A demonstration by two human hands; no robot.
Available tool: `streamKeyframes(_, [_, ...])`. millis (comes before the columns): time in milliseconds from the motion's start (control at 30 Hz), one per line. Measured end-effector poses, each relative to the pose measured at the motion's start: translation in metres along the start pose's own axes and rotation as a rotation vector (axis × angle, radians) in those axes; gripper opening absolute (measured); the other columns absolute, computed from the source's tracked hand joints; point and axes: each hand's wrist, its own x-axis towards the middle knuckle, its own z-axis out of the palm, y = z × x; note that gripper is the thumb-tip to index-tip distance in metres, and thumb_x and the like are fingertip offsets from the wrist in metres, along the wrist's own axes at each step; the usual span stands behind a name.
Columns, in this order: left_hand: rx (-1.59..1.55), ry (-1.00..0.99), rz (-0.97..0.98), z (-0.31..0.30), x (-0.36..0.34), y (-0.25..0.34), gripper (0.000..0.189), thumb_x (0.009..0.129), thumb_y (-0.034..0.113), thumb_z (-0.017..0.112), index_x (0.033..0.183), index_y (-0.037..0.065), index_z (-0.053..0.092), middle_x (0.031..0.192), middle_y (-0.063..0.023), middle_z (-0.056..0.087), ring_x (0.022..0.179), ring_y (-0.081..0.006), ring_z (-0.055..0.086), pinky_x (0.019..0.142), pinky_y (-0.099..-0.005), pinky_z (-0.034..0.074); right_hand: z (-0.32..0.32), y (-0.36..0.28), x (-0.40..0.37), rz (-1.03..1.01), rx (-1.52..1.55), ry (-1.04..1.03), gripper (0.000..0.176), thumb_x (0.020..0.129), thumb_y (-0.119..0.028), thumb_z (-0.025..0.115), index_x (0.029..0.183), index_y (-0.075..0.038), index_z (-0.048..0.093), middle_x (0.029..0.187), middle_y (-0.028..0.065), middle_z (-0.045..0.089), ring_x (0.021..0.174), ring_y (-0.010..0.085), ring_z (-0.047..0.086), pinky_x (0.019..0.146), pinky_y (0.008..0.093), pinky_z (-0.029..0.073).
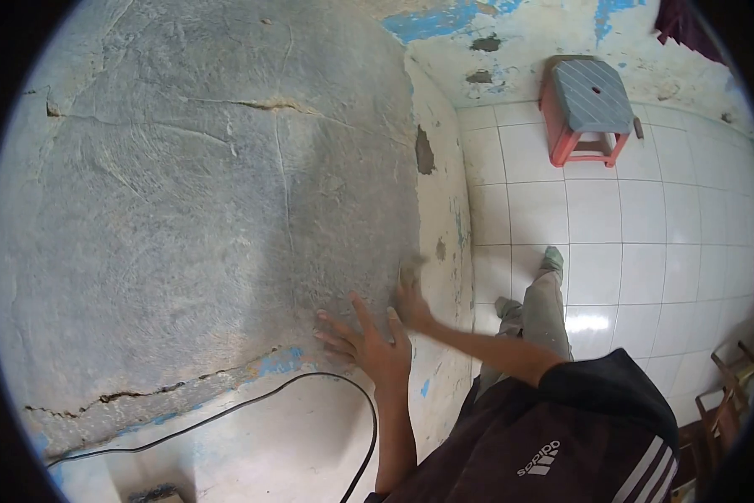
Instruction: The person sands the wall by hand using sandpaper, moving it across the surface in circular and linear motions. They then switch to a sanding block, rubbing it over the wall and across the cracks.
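My left hand (380, 346) rests with its fingers spread on the rough grey cement plaster (184, 210) of a wall. Close beside it, my right hand (411, 303) is at the plaster's right edge, by a strip of peeling cream paint (446, 285). Motion smears the right hand's fingers. A pale greyish blur shows at their tips, and whether it is a held thing I cannot make out. Cracks run across the plaster, with a longer jagged crack (134, 394) along its lower border.
A black cable (293, 377) curves below my left hand. A grey-topped red plastic stool (593, 96) stands on the white tile floor (595, 210) against the far wall. Wooden furniture (719, 407) is at the right edge. A dark object (155, 495) shows at the bottom left.
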Motion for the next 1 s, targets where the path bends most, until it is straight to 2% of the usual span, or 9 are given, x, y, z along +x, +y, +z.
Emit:
streamKeyframes(100, [0.028, 0.027, -0.036, -0.002, 0.012, 0.01, 0.067, 0.093, 0.039, 0.056, 0.153, 0.02, 0.033, 0.159, -0.0275, -0.007, 0.141, -0.0577, -0.015, 0.104, -0.0769, -0.001, -0.038, 0.031, 0.087, -0.163, -0.05, 0.109, 0.062, 0.094, -0.023, 0.052, 0.149, -0.009, 0.026, 0.157, 0.0304, 0.003, 0.134, 0.0628, 0.019, 0.104, 0.0583, 0.04])
streamKeyframes(167, [0.019, 0.052, -0.059, -0.003, 0.017, 0.014, 0.067, 0.093, 0.038, 0.056, 0.153, 0.02, 0.033, 0.16, -0.0273, -0.007, 0.141, -0.0575, -0.015, 0.104, -0.0769, 0.0, -0.07, -0.001, 0.098, 0.202, 0.475, 0.131, 0.052, 0.092, -0.018, 0.051, 0.14, -0.003, 0.036, 0.156, 0.0311, 0.007, 0.133, 0.0634, 0.023, 0.104, 0.0618, 0.037])
streamKeyframes(300, [-0.004, 0.104, -0.072, -0.011, 0.044, 0.031, 0.068, 0.092, 0.038, 0.058, 0.153, 0.022, 0.032, 0.16, -0.0264, -0.006, 0.141, -0.0566, -0.016, 0.103, -0.078, 0.0, -0.006, 0.006, 0.02, -0.563, -0.069, 0.262, 0.058, 0.097, -0.023, 0.045, 0.147, 0.001, 0.027, 0.156, 0.0312, 0.009, 0.136, 0.0587, 0.024, 0.111, 0.0639, 0.022])
streamKeyframes(433, [-0.031, 0.131, -0.082, -0.015, 0.065, 0.041, 0.07, 0.091, 0.038, 0.059, 0.154, 0.023, 0.031, 0.16, -0.0261, -0.006, 0.141, -0.057, -0.017, 0.101, -0.0798, -0.002, -0.03, -0.029, -0.007, -0.258, 0.432, 0.07, 0.057, 0.095, -0.014, 0.043, 0.148, 0.002, 0.028, 0.149, 0.0376, 0.018, 0.139, 0.0553, 0.02, 0.112, 0.0652, 0.018])
streamKeyframes(567, [-0.012, 0.105, -0.095, -0.01, 0.071, 0.044, 0.069, 0.091, 0.036, 0.059, 0.154, 0.023, 0.032, 0.16, -0.0264, -0.006, 0.14, -0.0573, -0.019, 0.099, -0.0812, -0.004, -0.032, 0.066, 0.132, -0.317, -1.133, 0.03, 0.057, 0.098, -0.019, 0.042, 0.147, 0.005, 0.026, 0.151, 0.0402, 0.013, 0.133, 0.0607, 0.025, 0.112, 0.0594, 0.023])
streamKeyframes(633, [-0.01, 0.112, -0.077, -0.01, 0.072, 0.041, 0.068, 0.091, 0.035, 0.058, 0.154, 0.025, 0.031, 0.16, -0.0263, -0.007, 0.139, -0.0578, -0.02, 0.096, -0.0829, -0.005, -0.108, 0.014, 0.141, 0.126, 0.535, 0.118, 0.054, 0.095, -0.017, 0.046, 0.143, 0.005, 0.031, 0.15, 0.0407, 0.014, 0.13, 0.0634, 0.027, 0.111, 0.0602, 0.026])
streamKeyframes(767, [-0.035, 0.047, -0.099, -0.012, 0.075, 0.043, 0.068, 0.091, 0.037, 0.056, 0.154, 0.026, 0.03, 0.16, -0.0262, -0.007, 0.139, -0.059, -0.02, 0.096, -0.0834, -0.004, -0.023, 0.052, 0.086, -0.262, -0.29, 0.051, 0.051, 0.094, -0.007, 0.048, 0.139, 0.009, 0.032, 0.152, 0.0417, 0.002, 0.138, 0.0634, 0.007, 0.114, 0.0619, 0.018])
streamKeyframes(867, [-0.013, 0.047, -0.08, -0.011, 0.082, 0.044, 0.068, 0.091, 0.038, 0.055, 0.154, 0.027, 0.03, 0.16, -0.0261, -0.007, 0.139, -0.0598, -0.019, 0.094, -0.0841, -0.005, -0.024, 0.027, 0.031, -0.025, 0.222, -0.162, 0.075, 0.103, -0.026, 0.042, 0.152, 0.003, -0.008, 0.156, 0.0328, -0.012, 0.145, 0.0501, -0.008, 0.119, 0.0501, 0.008])
streamKeyframes(1000, [0.006, -0.005, -0.11, -0.014, 0.089, 0.051, 0.069, 0.092, 0.042, 0.055, 0.154, 0.026, 0.03, 0.16, -0.0259, -0.007, 0.138, -0.0603, -0.018, 0.092, -0.0854, -0.005, -0.06, 0.026, 0.12, 0.112, 0.583, 0.09, 0.069, 0.103, -0.033, 0.043, 0.156, -0.009, 0.007, 0.158, 0.0297, 0.005, 0.142, 0.0517, 0.017, 0.117, 0.0454, 0.019])
